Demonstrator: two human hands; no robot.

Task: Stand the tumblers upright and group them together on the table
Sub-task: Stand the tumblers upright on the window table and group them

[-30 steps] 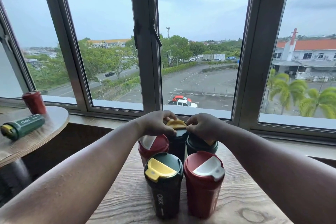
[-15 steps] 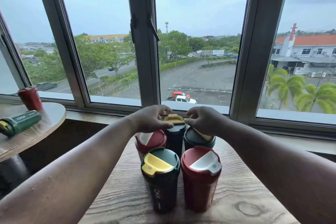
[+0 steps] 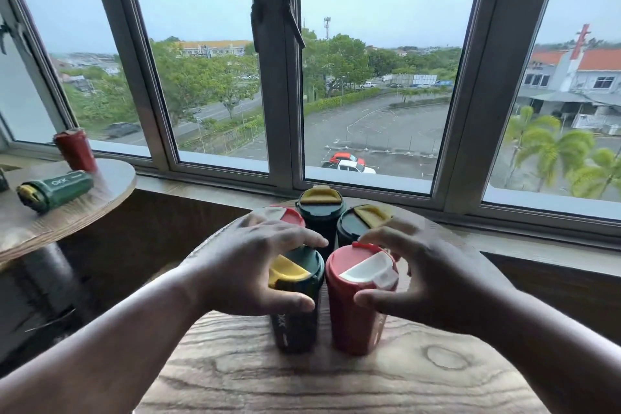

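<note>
Left hand (image 3: 255, 265) and right hand (image 3: 413, 276), fingers spread, empty, bracket the near green tumbler (image 3: 295, 299) and red tumbler (image 3: 361, 299) at six o'clock of the cluster — the grouping step; next, likely press them together.

A round wood-grain table (image 3: 302, 376) carries five upright lidded tumblers (image 3: 356, 312), green and red, clustered together; to the left, a second round wooden table (image 3: 67, 212) holds a green tumbler lying on its side (image 3: 55, 191) and a red upright tumbler (image 3: 75, 149)

Grey-framed windows (image 3: 272, 77), overcast daylight, wood-grain table (image 3: 302, 380), side table (image 3: 111, 185)
</note>
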